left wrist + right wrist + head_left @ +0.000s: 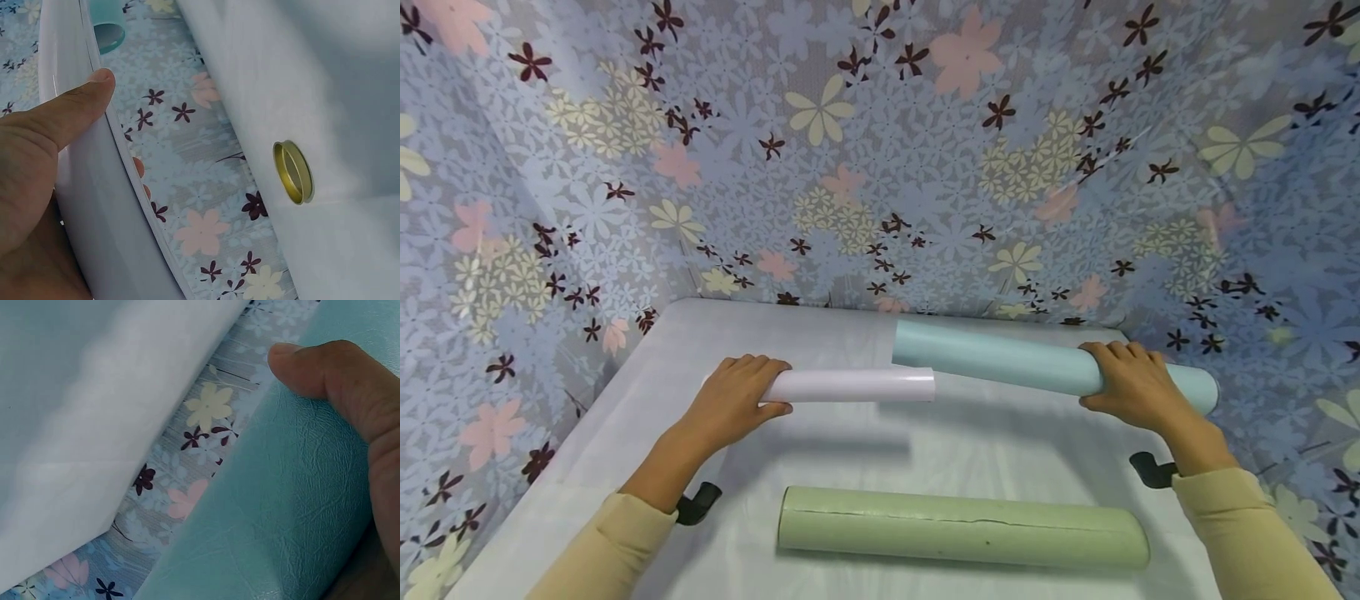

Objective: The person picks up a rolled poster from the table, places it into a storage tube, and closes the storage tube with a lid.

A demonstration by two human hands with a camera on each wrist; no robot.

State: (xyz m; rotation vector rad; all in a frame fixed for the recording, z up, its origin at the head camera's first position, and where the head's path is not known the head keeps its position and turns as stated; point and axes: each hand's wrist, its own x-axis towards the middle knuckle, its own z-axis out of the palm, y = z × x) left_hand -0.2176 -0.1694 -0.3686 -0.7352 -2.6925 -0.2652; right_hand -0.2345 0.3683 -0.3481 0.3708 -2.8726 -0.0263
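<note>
My left hand (730, 404) grips a glossy white rolled sheet (857, 385) by its left end, holding it over the table. In the left wrist view, the thumb lies across the roll (106, 187) and fingertips show past its far edge. A thicker, light teal roll (1000, 357) is in the grasp of my right hand (1131, 383), near its right end. Its surface (262, 500) looks creased like leather in the right wrist view. Both rolls cast shadows on the table. The teal roll's left end sits just behind the white roll's right end.
A pale green roll (962, 529) with a long seam lies across the near part of the white-covered table (820, 462). In the left wrist view, a gold-coloured ring (303, 172) shows near the table edge. Flower-patterned cloth (880, 167) hangs behind and at both sides.
</note>
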